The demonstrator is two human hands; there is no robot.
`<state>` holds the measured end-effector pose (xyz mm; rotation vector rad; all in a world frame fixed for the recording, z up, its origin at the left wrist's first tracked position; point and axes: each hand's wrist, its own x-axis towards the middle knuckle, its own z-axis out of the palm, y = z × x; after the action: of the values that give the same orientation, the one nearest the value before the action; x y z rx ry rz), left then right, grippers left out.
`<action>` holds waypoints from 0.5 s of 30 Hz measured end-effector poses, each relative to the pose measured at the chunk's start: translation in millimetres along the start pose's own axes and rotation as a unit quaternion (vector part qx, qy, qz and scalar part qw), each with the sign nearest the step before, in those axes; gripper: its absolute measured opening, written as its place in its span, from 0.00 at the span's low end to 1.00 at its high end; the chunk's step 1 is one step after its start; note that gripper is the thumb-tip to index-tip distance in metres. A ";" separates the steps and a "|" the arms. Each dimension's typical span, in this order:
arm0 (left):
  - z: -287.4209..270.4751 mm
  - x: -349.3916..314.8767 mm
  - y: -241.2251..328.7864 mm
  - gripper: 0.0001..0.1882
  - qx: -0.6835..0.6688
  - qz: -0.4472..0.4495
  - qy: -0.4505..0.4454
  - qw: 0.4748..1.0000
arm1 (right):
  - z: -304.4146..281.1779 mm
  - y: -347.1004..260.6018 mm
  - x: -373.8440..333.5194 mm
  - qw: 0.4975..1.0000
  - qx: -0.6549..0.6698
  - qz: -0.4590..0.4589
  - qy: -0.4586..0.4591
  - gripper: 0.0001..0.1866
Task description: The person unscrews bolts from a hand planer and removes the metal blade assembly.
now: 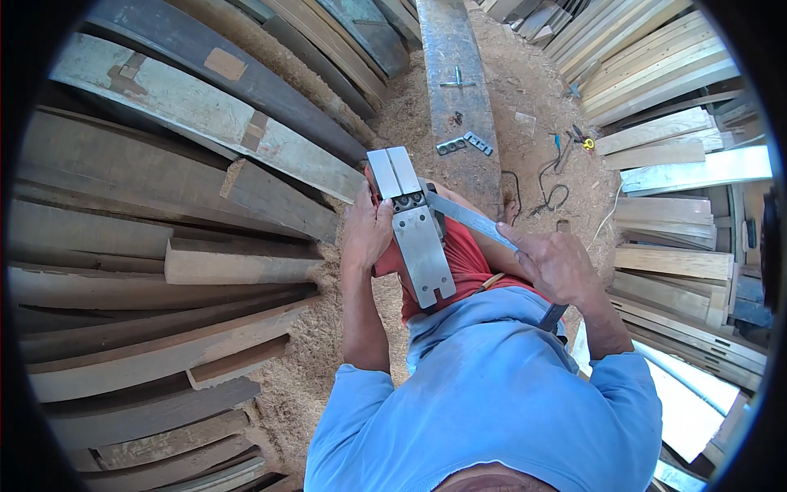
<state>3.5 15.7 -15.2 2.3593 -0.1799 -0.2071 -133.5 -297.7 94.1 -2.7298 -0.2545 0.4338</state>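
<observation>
An electric hand planer (422, 250) lies upside down over my red shorts, its two bright metal sole plates facing up and the dark cutter drum (407, 201) showing between them. My left hand (367, 232) grips its side near the drum, fingers partly hidden behind the body. My right hand (557, 266) is closed around a long flat metal bar (471, 217). The bar slants up and left, and its far end meets the planer beside the drum; whether it touches the drum I cannot tell. A dark end of the bar (553, 317) shows below my right hand.
Ahead, a worn plank (459, 41) carries a T-handled wrench (457, 82), two metal pieces with holes (477, 143) and small dark bits. Right of it, a black cord (545, 193) and a yellow-handled tool (588, 143) lie on sawdust. Stacked boards (106, 164) line both sides.
</observation>
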 end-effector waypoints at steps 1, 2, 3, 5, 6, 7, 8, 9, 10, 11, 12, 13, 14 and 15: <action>-0.9 0.1 -1.4 0.35 -0.014 0.000 -0.002 1.000 | -0.1 -0.9 0.3 1.000 0.003 -0.004 0.003 0.28; -1.3 -0.1 -2.7 0.35 -0.027 -0.001 -0.005 1.000 | -0.5 -1.7 0.5 1.000 0.007 -0.008 0.006 0.28; -0.9 -0.5 -3.8 0.35 -0.026 -0.002 -0.006 1.000 | -1.5 -2.6 0.9 1.000 0.007 -0.007 0.002 0.28; 0.9 -0.5 -5.8 0.35 -0.025 -0.003 -0.009 1.000 | -3.7 -3.5 1.6 1.000 0.006 -0.004 -0.005 0.28; 0.9 -0.4 -6.7 0.35 -0.032 -0.009 -0.014 0.999 | -4.0 -3.8 1.7 1.000 0.010 -0.005 -0.002 0.28; -0.4 0.1 -7.0 0.35 -0.040 -0.013 -0.018 0.999 | -4.6 -4.4 2.2 1.000 0.014 -0.007 0.002 0.28; -1.4 0.4 -6.9 0.36 -0.047 -0.018 -0.022 0.998 | -5.0 -4.6 2.5 1.000 0.017 -0.009 0.006 0.28; -1.6 -0.4 -6.0 0.36 -0.034 -0.015 -0.014 0.999 | -5.1 -3.2 2.0 1.000 0.014 -0.006 0.005 0.28; -1.6 -2.1 -3.0 0.36 -0.022 -0.012 -0.007 1.000 | -4.8 -0.4 0.5 1.000 0.011 -0.003 0.003 0.28; -1.2 -3.3 -1.0 0.36 -0.010 -0.009 0.001 1.000 | -4.4 1.2 -0.2 1.000 0.008 0.001 0.000 0.28; -0.4 -3.6 -0.1 0.36 0.000 -0.008 0.002 1.000 | -4.0 1.0 0.5 1.000 0.009 -0.003 0.005 0.28; -0.4 -4.0 0.8 0.36 0.010 -0.006 0.005 1.000 | -3.9 0.4 1.8 1.000 0.010 -0.008 0.010 0.28; -0.7 -4.1 1.5 0.36 0.020 -0.005 0.008 1.000 | -3.6 0.2 2.7 1.000 0.010 -0.013 0.015 0.28; -1.7 -3.6 1.8 0.36 0.006 -0.008 0.001 1.000 | -3.0 0.7 2.9 1.000 0.014 -0.018 0.021 0.28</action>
<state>0.1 16.3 -12.5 2.3743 -0.1616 -0.2133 -129.7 -298.6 95.7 -2.6997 -0.2842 0.3680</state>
